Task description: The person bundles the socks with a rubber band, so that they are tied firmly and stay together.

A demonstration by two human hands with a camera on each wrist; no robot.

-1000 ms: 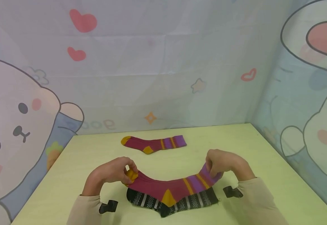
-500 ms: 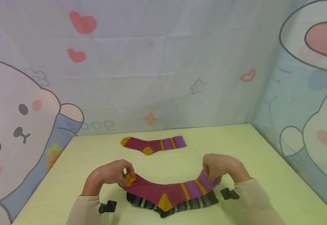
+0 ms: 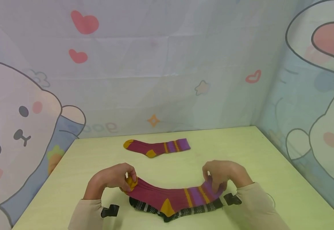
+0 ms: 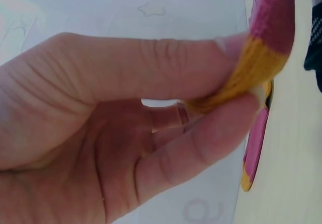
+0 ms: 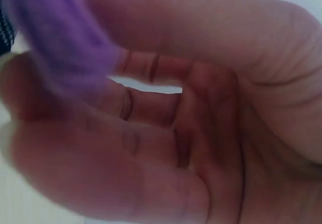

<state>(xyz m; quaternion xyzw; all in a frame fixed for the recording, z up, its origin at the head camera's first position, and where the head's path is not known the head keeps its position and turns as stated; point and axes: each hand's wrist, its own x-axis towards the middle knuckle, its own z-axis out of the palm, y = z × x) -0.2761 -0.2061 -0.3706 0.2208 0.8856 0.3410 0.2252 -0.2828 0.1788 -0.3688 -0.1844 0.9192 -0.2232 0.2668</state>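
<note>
A maroon sock [image 3: 152, 193] with a mustard toe and heel and a purple striped cuff sags between both hands. My left hand [image 3: 118, 175] pinches its mustard toe [image 4: 256, 68] between thumb and forefinger. At the other end my right hand [image 3: 222, 174] pinches the purple cuff [image 5: 65, 48]. Beneath the maroon sock lies a black-and-white patterned sock [image 3: 204, 208], largely covered by it; whether the two touch along their length I cannot tell. Farther back a matching maroon sock [image 3: 155, 148] lies flat, toe to the left.
All of this is on a pale yellow table [image 3: 69, 179]. Behind it hangs a printed cloth backdrop [image 3: 167, 80] that meets the table's back edge, with another printed panel along the right side. A black wrist strap piece [image 3: 110, 210] hangs by the left sleeve.
The maroon sock has come down and slightly left over the black one, covering more of it. My right hand has shifted left with the cuff; the left hand moved slightly down and left.
</note>
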